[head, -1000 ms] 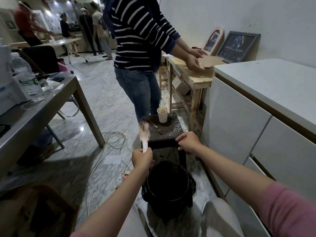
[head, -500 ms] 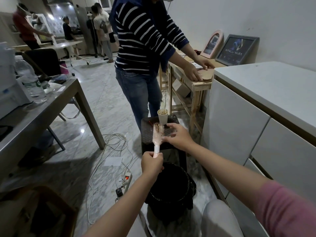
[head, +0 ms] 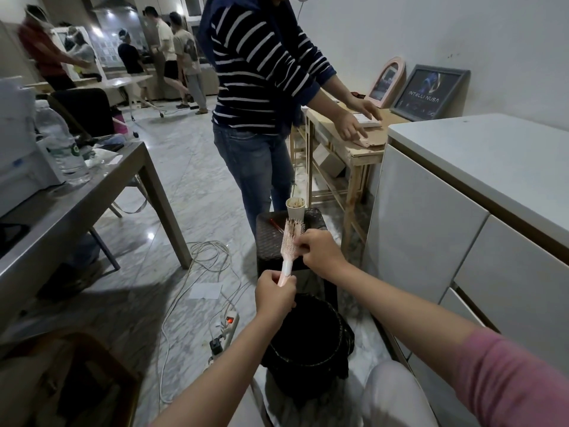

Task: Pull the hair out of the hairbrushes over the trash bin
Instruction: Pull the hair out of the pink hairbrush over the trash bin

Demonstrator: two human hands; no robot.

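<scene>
A pale pink hairbrush stands upright above the far rim of a black trash bin lined with a dark bag. My left hand is shut on the brush's handle from below. My right hand is at the bristle side of the brush head, fingertips pinched against the bristles. Any hair between the fingers is too small to make out. The bin stands on the floor between my knees.
A dark woven stool behind the bin carries a paper cup and a thin reddish stick. A person in a striped top stands just beyond it. White cabinets right, grey table left, cables and a power strip on the floor.
My left hand brought the brush right and over the bin. My right hand left the stool's edge and closed its fingertips on the bristles. The standing person shifted their hands on the wooden bench.
</scene>
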